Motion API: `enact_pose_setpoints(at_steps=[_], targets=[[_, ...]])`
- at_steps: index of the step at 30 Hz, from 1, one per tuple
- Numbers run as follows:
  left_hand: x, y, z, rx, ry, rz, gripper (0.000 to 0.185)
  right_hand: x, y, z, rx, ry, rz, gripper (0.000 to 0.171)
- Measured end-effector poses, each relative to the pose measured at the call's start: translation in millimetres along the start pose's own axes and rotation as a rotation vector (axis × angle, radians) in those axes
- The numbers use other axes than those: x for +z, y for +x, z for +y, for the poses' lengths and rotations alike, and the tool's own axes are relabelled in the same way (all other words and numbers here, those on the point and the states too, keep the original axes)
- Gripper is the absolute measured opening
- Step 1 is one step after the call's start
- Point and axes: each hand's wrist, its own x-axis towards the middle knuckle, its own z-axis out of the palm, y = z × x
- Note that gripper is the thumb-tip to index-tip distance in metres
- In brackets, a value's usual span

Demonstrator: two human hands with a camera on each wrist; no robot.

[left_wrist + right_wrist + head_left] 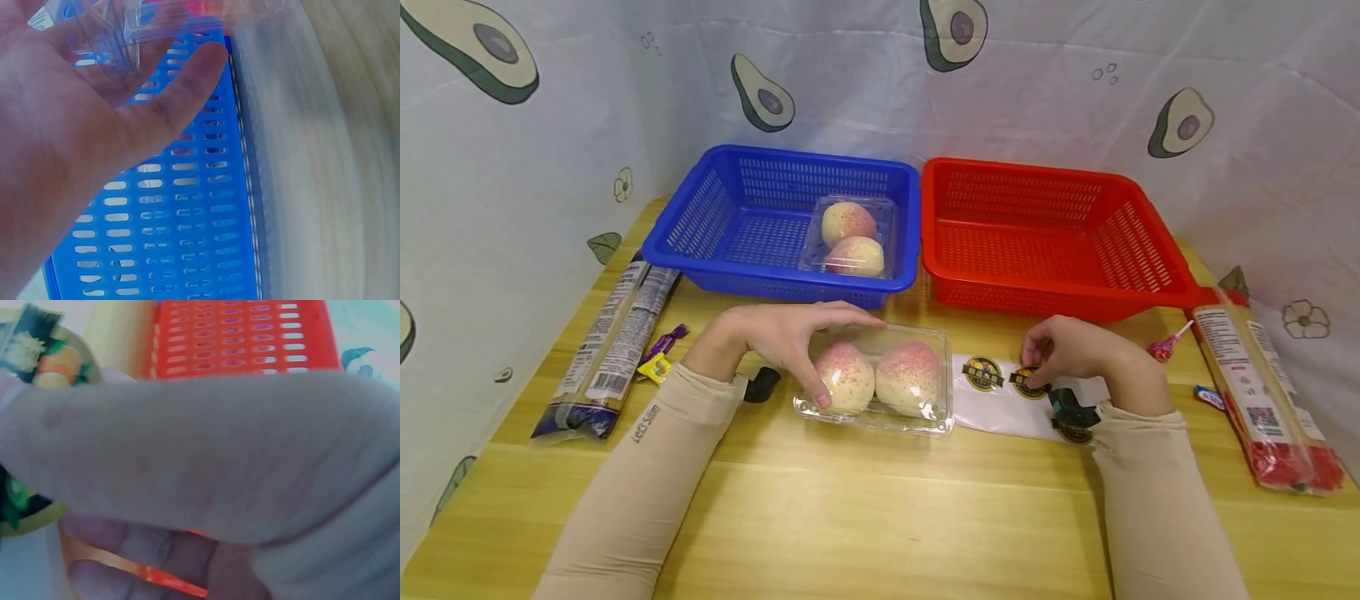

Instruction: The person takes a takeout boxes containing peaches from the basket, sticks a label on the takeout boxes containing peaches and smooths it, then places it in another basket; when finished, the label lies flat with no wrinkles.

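The wooden table (880, 500) fills the lower half of the head view. At the upper middle sit two slotted plastic baskets side by side: a blue basket (700, 242) on the left, with one clear clamshell box of two peaches (850, 237) inside it, and a red basket (1150, 267) on the right with nothing visible in it.

At the centre of the frame lies a second clear clamshell box (917, 421) with two pink-speckled peaches. The left hand (782, 337) lies over its left end, fingers draped across the lid and curled down the near side, holding it on the table; the left wrist view shows the clear plastic against the fingers.

Just right of the box is a white sheet of round stickers (992, 400). The right hand (1075, 354) bends over it, fingertips pinching at a round sticker (1028, 382) near the middle of the sheet; the right wrist view is too close and blurred to show whether the edge has lifted.

To peel well, it seems best to catch only the sticker's rim with a nail, pull it low and slowly so it does not crease, and keep the backing flat. The left hand's steady hold should keep the lid still.

Long packets (617, 333) (1262, 392) lie at the left and right edges, with a lollipop (1161, 346) right of the right hand.
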Motion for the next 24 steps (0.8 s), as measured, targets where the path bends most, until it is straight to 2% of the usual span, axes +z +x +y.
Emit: enact_pose_setpoints(at_steps=[3,8,11,15,18,20,24], targets=[[1.4,1.1,0.0,-0.007,-0.012,-0.004,0.109,-3.2,-5.7,-3.5,0.001,0.000,-0.020,0.019],[2.2,2.5,0.9,-0.020,-0.010,-0.007,0.110,-11.9,-20.3,-10.7,-0.052,0.018,-0.014,0.015],[1.9,3.2,1.1,-0.016,0.005,-0.003,0.110,-17.7,-33.4,-24.9,-0.098,0.056,0.037,0.013],[0.5,3.8,2.0,-0.012,0.025,-0.001,0.110,-17.3,-43.4,-66.1,-0.217,0.110,0.149,0.012],[-0.6,3.7,2.5,-0.015,0.018,-0.003,0.112,-9.0,-34.2,-103.3,-0.313,0.129,0.209,0.012],[-0.6,3.6,1.7,-0.014,0.015,-0.004,0.112,-0.9,-21.7,-124.9,-0.347,0.137,0.222,0.011],[0.6,4.2,-0.2,-0.020,0.027,-0.003,0.112,18.2,4.8,-150.7,-0.383,0.142,0.211,0.012]])
